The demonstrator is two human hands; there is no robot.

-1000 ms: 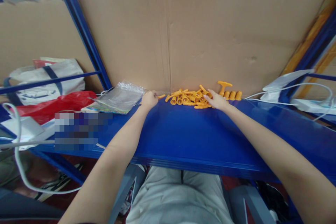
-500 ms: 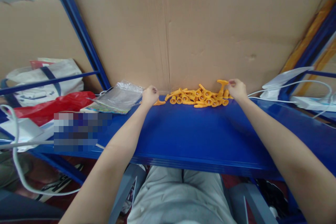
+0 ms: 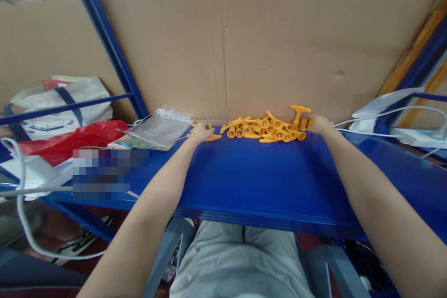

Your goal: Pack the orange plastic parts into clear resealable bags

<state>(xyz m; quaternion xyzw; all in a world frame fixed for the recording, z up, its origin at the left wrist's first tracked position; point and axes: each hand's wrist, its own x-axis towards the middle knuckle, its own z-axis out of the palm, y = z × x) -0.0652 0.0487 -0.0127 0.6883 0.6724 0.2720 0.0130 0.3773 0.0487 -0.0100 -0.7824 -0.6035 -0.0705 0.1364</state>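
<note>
Two bare arms stretched across a blue shelf to a heap of small orange plastic parts.

Nearest is the person's lap in pale trousers (image 3: 240, 260), then the blue shelf (image 3: 265, 181) under both forearms. At its far edge the left hand (image 3: 199, 132) is curled round one orange piece (image 3: 211, 137), just left of the pile, as if keeping it apart from the rest. The right hand (image 3: 319, 124) rests against the right end of the pile of orange parts (image 3: 267, 129), fingers bent; whether it grips anything I cannot tell. The pile is bunched against the cardboard backing (image 3: 272, 42), which stops it rolling off. Left of the hands lies a clear plastic bag (image 3: 159, 128).
</note>
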